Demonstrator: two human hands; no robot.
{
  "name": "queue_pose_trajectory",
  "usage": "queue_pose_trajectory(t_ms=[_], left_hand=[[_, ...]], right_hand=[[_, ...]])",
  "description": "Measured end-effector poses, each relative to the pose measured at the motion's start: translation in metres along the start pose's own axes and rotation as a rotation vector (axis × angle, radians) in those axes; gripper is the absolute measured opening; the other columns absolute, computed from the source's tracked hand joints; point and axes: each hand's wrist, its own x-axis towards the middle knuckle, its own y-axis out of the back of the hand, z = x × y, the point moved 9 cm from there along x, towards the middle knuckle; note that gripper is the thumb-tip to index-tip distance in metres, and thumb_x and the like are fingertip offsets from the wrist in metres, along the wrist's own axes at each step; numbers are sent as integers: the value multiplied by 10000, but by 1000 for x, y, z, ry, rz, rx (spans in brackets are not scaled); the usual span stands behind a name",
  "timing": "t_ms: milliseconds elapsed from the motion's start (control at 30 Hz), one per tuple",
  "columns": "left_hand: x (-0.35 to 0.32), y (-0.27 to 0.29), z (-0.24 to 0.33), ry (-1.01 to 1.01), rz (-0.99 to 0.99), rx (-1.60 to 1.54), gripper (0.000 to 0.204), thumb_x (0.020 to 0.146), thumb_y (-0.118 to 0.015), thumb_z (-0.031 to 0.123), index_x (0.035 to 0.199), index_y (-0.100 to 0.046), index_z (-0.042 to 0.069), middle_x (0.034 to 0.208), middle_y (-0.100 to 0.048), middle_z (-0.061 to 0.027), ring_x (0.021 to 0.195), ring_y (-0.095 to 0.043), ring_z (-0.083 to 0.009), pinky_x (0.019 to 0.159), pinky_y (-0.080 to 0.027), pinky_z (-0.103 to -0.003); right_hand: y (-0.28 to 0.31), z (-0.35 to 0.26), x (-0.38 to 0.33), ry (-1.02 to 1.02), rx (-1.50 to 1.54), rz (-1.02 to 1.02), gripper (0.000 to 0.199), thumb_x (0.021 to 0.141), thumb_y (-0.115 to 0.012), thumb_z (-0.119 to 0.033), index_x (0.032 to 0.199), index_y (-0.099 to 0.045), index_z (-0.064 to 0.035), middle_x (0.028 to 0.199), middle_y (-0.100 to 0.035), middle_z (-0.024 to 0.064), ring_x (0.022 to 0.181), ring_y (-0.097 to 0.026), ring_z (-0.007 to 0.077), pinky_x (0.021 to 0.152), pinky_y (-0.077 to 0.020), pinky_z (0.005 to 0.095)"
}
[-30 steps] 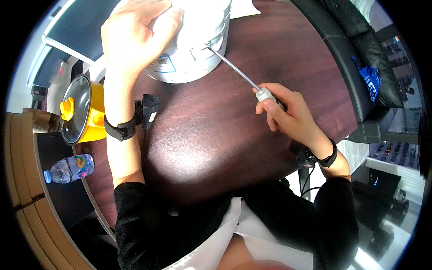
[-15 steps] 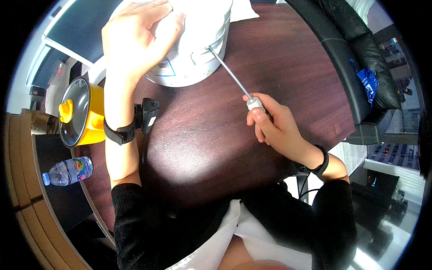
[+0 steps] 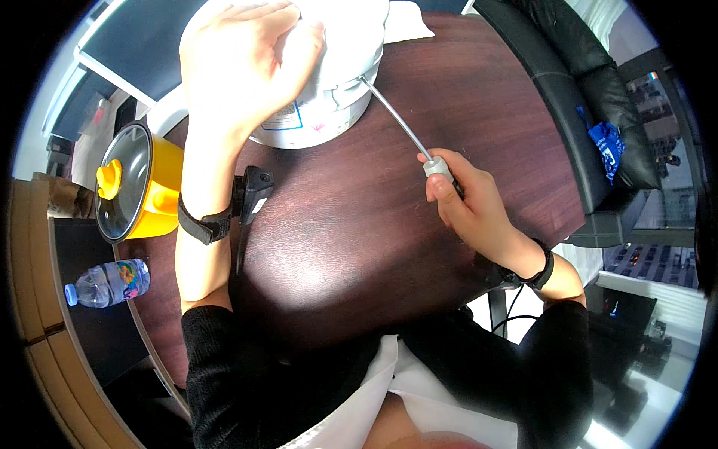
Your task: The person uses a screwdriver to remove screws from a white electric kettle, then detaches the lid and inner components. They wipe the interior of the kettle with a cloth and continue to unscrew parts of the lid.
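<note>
A white round appliance point(image 3: 329, 90) stands at the far side of a dark brown table point(image 3: 351, 239). My left hand point(image 3: 239, 60) lies flat on top of it, fingers spread and pressing down. My right hand point(image 3: 467, 198) is closed around the grey handle of a screwdriver point(image 3: 400, 120). Its thin metal shaft slants up to the left, and the tip meets the side of the white appliance near its rim. Both wrists wear black straps, and a small black device point(image 3: 253, 191) hangs from the left one.
A yellow pot with a dark glass lid point(image 3: 134, 183) sits at the table's left edge. A plastic water bottle point(image 3: 105, 283) lies lower left. A black chair point(image 3: 576, 90) with a blue packet point(image 3: 607, 146) stands at the right. White paper point(image 3: 404, 22) lies behind the appliance.
My right hand has slid left and a little nearer along the table, steepening the screwdriver's slant while its tip stays at the appliance's side. My left hand stays on top.
</note>
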Motion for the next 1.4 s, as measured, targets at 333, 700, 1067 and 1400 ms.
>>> queue_pose_trajectory(t_ms=[333, 700, 1067, 1400], left_hand=[[2, 2, 4, -11, 1, 8, 253, 821, -668, 269, 876, -728, 29, 897, -719, -114, 870, -697, -250, 801, -533, -322], [-2, 2, -1, 38, 3, 23, 266, 821, -674, 277, 889, -735, 27, 920, -718, -137, 907, -698, -259, 819, -539, -327], [-3, 1, -3, 70, 9, 6, 274, 820, -669, 284, 883, -735, 25, 913, -720, -129, 897, -699, -254, 817, -536, -325], [-1, 3, -1, 64, 24, -18, 263, 817, -672, 272, 876, -730, 23, 907, -717, -135, 901, -698, -255, 817, -533, -326]], right_hand=[[42, -29, 16, 305, -812, 213, 319, 893, -625, -208, 1169, -551, -65, 806, -593, 86, 674, -628, 220, 572, -501, 298], [66, -73, 13, 343, -917, 125, 312, 874, -653, -214, 1168, -596, -127, 783, -575, 21, 657, -584, 139, 555, -455, 247], [0, 26, -1, -194, 418, -150, 368, 1014, -460, -280, 1255, -522, -9, 742, -508, -14, 491, -422, 17, 413, -319, 170], [1, 21, 3, -144, 286, -71, 339, 993, -508, -269, 1229, -539, -28, 733, -506, -26, 530, -433, 11, 480, -359, 170]])
